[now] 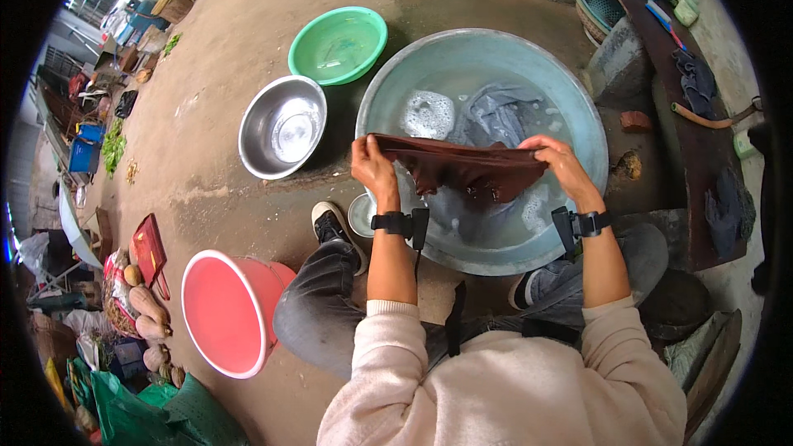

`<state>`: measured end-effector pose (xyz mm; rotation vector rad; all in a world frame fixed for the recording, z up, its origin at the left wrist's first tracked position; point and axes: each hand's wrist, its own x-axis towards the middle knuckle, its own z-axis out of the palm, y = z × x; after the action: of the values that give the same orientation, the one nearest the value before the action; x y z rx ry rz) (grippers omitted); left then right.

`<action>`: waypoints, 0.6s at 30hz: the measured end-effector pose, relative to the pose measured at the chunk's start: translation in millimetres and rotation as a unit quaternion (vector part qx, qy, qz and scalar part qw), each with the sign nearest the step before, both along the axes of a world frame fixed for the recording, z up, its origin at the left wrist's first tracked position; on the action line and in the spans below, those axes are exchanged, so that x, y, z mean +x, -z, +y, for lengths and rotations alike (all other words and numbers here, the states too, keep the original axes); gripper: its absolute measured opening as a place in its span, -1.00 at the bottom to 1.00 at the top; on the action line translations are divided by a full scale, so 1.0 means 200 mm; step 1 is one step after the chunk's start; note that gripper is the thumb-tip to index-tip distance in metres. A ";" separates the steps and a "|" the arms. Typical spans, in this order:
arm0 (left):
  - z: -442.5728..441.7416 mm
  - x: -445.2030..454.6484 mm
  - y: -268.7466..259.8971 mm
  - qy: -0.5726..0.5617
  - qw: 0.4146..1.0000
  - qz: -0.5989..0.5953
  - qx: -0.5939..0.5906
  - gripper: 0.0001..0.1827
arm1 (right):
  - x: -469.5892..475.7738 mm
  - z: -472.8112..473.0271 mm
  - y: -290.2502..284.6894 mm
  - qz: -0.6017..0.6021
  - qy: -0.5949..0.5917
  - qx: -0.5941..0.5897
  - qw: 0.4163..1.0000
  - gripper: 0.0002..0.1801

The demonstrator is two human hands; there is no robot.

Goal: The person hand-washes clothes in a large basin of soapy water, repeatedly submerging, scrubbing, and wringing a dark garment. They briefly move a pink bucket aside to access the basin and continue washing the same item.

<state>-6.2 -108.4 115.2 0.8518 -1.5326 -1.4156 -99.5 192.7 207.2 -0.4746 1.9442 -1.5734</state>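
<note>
A wet dark-brown cloth [477, 167] is stretched between my two hands above a large pale-blue basin [396, 80]. My left hand [375, 168] pinches its left end near the basin's rim. The right end is gripped by my right hand [560, 164]. The cloth's lower part sags toward the water in folds; whether it touches the surface I cannot tell. Beyond it, a grey-blue garment [502, 113] lies partly under the cloudy water. White suds [429, 114] float to its left. Each of my wrists wears a black strap.
Left of the basin stand a green plastic basin [337, 43], a metal bowl [283, 128] and a pink bucket [223, 316]. A small bowl [360, 215] sits by my shoe. On the right, a dark plank [697, 155] holds a brush [666, 25] and dark cloths [730, 210].
</note>
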 end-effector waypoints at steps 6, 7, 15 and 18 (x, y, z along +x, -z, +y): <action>0.12 -0.08 0.00 0.112 0.932 0.165 0.303 -0.82 | 0.19 -0.10 -0.30 0.078 -0.323 -0.005 0.943 -0.78; 0.20 -0.10 -0.02 0.179 0.914 0.169 0.322 -0.82 | 0.19 -0.11 -0.30 0.143 -0.304 -0.024 0.942 -0.81; 0.54 -0.10 -0.19 0.513 0.794 0.000 0.326 -0.88 | 0.17 -0.27 0.12 0.294 0.123 -0.055 0.946 -0.72; 0.48 -0.07 -0.20 0.500 0.835 -0.037 0.229 -0.89 | 0.15 -0.26 0.25 0.061 0.031 -0.110 0.992 -0.75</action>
<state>-20.9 -11.8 155.1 0.3100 -1.8179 -2.6056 -68.6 140.8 157.2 -0.6187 1.8986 -1.8488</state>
